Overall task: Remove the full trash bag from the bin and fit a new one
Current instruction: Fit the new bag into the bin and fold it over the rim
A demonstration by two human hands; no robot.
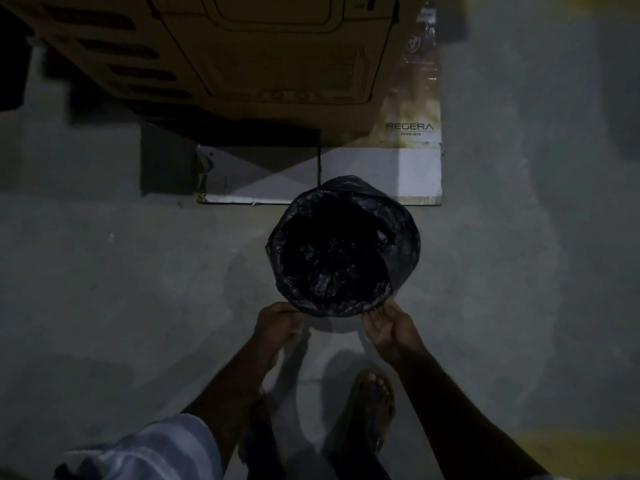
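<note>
1. The bin [334,328] stands upright on the concrete floor [138,289], mouth upward, black trash bag [346,244] folded over its rim.
2. Left hand [278,322] pinches the bag's near edge.
3. Right hand [389,329] lies open-fingered against it.

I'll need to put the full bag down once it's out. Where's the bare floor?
Bare floor lies left and right of the bin. Behind it is crowded by flat cardboard and a big box; the near side holds both hands and feet.

Bag [346,244] under my hands: thin black plastic, crinkled, glossy. Floor [138,289]: grey concrete, matt, rough. Box [242,57]: brown cardboard, matt.
</note>
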